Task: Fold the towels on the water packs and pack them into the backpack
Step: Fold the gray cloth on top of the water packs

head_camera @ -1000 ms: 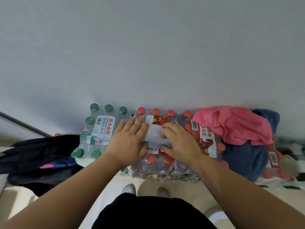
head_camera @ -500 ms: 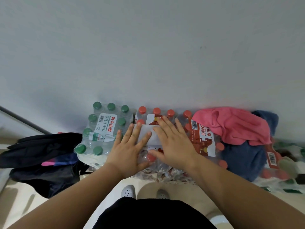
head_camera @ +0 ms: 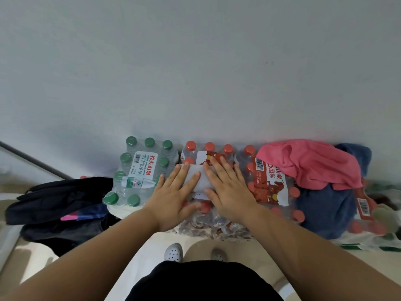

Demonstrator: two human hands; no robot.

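A small white folded towel (head_camera: 200, 181) lies on the red-capped water pack (head_camera: 219, 222) in the middle. My left hand (head_camera: 175, 196) lies flat on its left part with straight fingers. My right hand (head_camera: 227, 187) presses flat on its right part, fingers spread. Most of the towel is hidden under both palms. A pink towel (head_camera: 310, 164) lies crumpled on a dark blue towel (head_camera: 325, 207), over the packs at the right. The black backpack (head_camera: 58, 200) lies on the floor at the left.
A green-capped water pack (head_camera: 138, 170) stands left of the red one, and another red-capped pack (head_camera: 271, 183) stands to its right. All stand against a grey wall (head_camera: 195, 72). My shoes (head_camera: 173, 253) stand on the pale floor below.
My right hand has opened from a curled hold on the towel and now lies flat. Both hands have slid a little away from me across the towel.
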